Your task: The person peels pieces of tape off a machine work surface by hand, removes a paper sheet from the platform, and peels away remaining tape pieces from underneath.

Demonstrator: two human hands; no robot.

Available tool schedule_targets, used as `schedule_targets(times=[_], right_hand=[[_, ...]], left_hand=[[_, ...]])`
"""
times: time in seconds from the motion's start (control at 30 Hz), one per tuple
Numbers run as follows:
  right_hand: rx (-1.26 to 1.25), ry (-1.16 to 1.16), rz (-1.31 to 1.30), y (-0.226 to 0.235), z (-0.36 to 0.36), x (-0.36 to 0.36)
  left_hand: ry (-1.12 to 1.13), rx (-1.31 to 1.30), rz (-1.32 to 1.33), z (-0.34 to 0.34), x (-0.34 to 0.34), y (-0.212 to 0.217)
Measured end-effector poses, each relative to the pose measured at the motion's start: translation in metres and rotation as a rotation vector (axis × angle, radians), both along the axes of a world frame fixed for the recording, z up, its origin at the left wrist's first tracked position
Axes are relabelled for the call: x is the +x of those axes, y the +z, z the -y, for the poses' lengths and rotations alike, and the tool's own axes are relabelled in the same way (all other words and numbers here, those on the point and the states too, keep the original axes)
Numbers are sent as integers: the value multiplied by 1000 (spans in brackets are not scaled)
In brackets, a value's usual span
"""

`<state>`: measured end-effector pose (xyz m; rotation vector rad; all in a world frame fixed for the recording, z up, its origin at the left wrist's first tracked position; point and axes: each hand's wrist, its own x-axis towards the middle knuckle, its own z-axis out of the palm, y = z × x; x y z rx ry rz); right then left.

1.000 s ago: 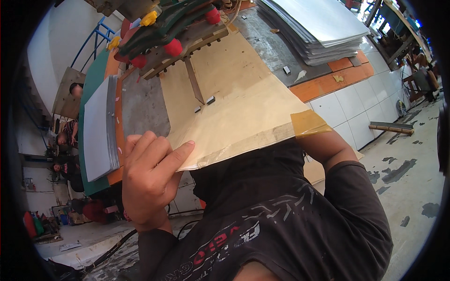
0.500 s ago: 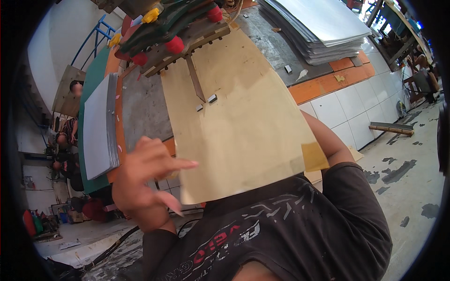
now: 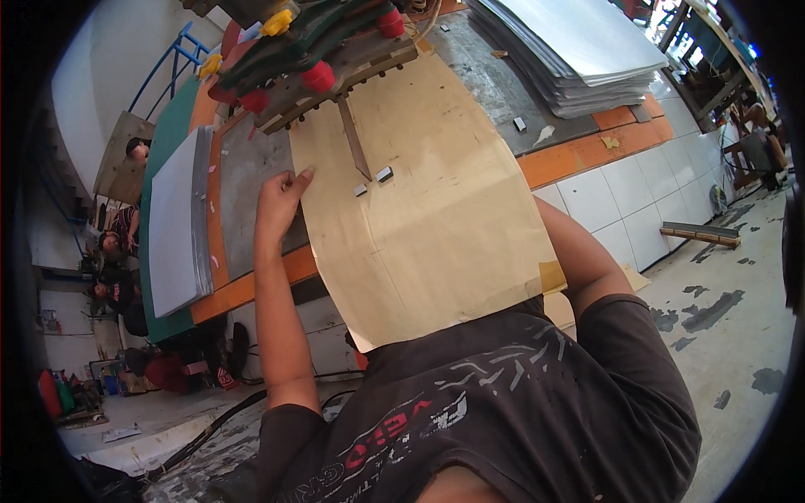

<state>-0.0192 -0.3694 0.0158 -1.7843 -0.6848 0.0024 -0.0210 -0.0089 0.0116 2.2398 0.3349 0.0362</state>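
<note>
A large tan sheet [image 3: 436,226], like thin board or stiff paper, reaches from under the machine's bar to my torso, bowed in the middle. At its left edge my left hand [image 3: 283,197] is closed, with the thumb at the sheet's border and the fingers curled. My right forearm [image 3: 574,243] passes behind the sheet's right edge, so the right hand is hidden. Two small light blocks with dark sides, one of them a block [image 3: 384,174] by the thin strip [image 3: 355,142], rest on the sheet. A yellowish tape patch [image 3: 552,277] marks its near right corner.
A green machine frame with red knobs [image 3: 319,77] and a metal bar [image 3: 335,90] spans the sheet's far end. Stacks of grey-white sheets stand at right [image 3: 579,42] and left [image 3: 178,226]. Orange table edging [image 3: 579,163] borders the grey surface. People appear at far left.
My left hand has moved away from me, from the near left corner up to the sheet's left edge, and closed there. The sheet has flexed and its near part has shifted slightly.
</note>
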Motion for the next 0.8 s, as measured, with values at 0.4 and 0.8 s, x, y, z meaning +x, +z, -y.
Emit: schedule_targets(times=[0.4,0.8], right_hand=[[4,-1,-1,-5,-10,5],[17,-34,-90,-3,0,-5]], left_hand=[[91,-57,231,8,-2,-14],[65,97,231,7,-2,-14]])
